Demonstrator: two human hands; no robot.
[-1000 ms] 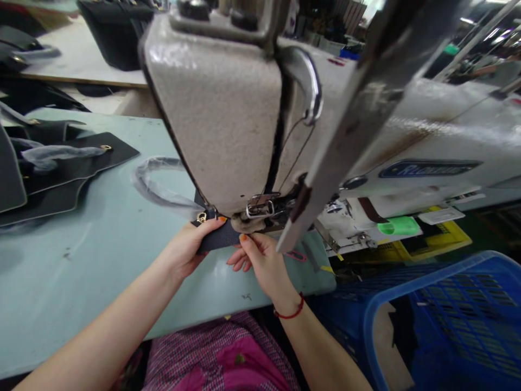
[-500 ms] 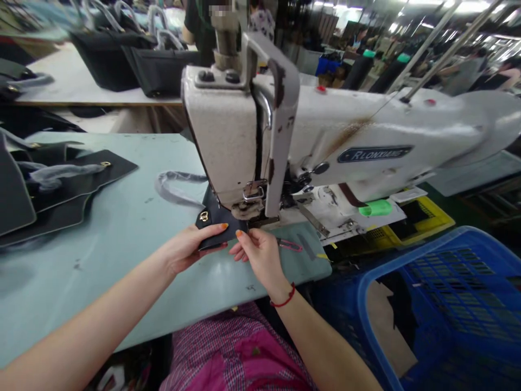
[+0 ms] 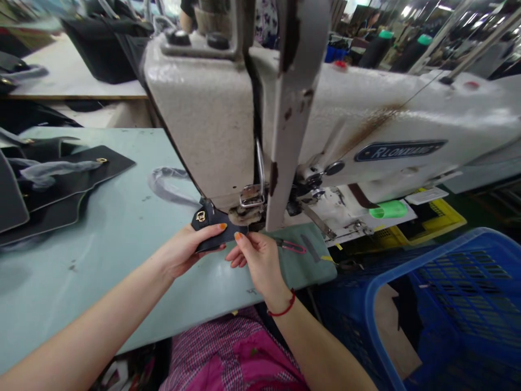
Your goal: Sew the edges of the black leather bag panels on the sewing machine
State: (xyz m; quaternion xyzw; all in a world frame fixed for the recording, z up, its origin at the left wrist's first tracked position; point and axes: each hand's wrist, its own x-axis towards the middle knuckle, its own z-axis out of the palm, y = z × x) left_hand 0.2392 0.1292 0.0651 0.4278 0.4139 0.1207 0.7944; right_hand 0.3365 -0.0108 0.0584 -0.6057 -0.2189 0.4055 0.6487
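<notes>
A black leather piece (image 3: 220, 234) with a gold fitting (image 3: 201, 216) lies at the foot of a white sewing machine (image 3: 203, 125), its right part by the presser area. My left hand (image 3: 189, 250) pinches its left front edge, thumb on top and fingers underneath. The thumb and forefinger of my right hand (image 3: 260, 260) close on its right front corner, while the other fingers curl below. A strap in clear wrapping (image 3: 169, 185) runs from behind the piece onto the pale green table (image 3: 134, 260).
Black leather pieces (image 3: 73, 184) with a wrapped strap lie on the left. Pink-handled snips (image 3: 292, 247) rest right of my right hand. A blue basket (image 3: 374, 326) stands at the lower right, a yellow crate (image 3: 443, 217) behind it. Black bags (image 3: 101, 51) stand at the back left.
The view has moved closer to the machine, which looks larger. Both hands keep their hold on the leather piece, which shows slightly turned and further left.
</notes>
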